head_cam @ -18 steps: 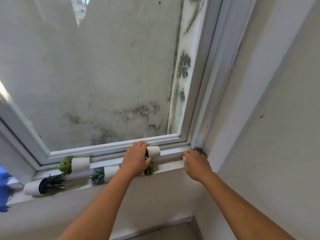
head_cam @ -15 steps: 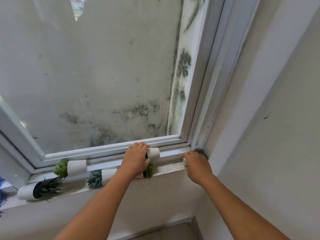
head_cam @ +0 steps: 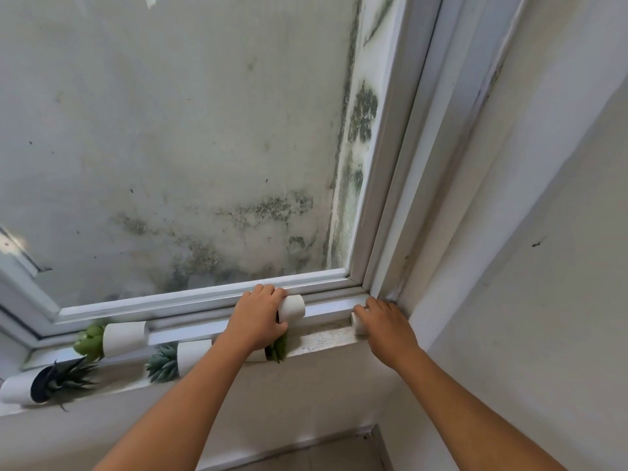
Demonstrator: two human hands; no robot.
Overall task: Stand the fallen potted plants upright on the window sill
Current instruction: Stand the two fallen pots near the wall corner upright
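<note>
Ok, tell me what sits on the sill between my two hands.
Head view: only bare, speckled sill between the left hand, on a white pot, and the right hand.

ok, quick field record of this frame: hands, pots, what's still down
left hand: closed around a white pot by the window frame, leaves showing below the hand
right hand: grip on a small white pot in the sill's right corner; plant hidden
pots lying down: light green plant, blue-green succulent, dark spiky plant
upright pots: none visible
surface: window sill
beyond the glass: stained wall
</note>
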